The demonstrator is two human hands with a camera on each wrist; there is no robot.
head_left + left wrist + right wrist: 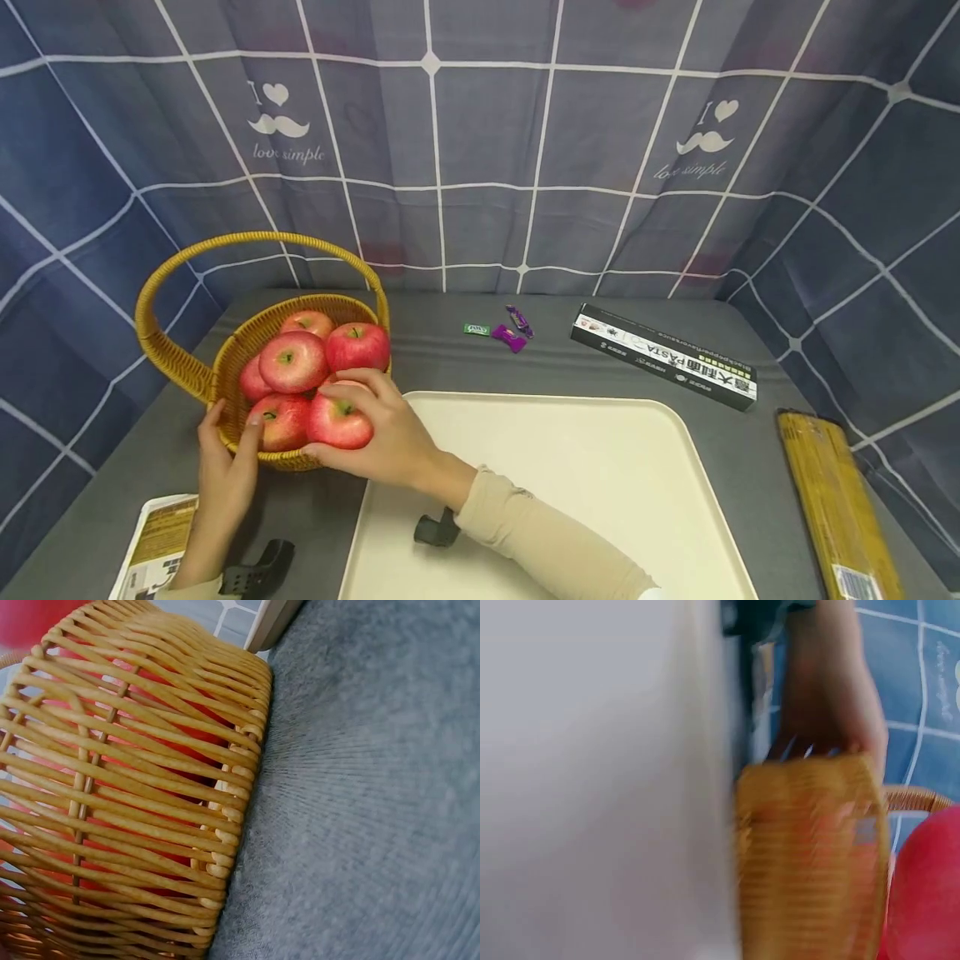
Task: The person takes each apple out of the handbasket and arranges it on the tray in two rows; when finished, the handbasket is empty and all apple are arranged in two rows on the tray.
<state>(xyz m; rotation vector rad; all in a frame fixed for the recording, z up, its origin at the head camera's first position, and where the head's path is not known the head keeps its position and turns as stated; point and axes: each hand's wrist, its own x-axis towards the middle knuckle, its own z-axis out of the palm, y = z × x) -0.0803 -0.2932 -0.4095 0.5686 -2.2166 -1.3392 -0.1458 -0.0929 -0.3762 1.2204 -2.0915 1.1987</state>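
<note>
A staged tabletop set rather than a lived-in room: a blue checked fabric backdrop printed with moustaches (480,158) wraps three sides of a grey cloth-covered table (450,350), where household groceries lie spread like props: a black pasta box (663,356), wrapped sweets (510,329).

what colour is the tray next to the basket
Cream tray, plain with no pattern; the head view shows it best.
</note>
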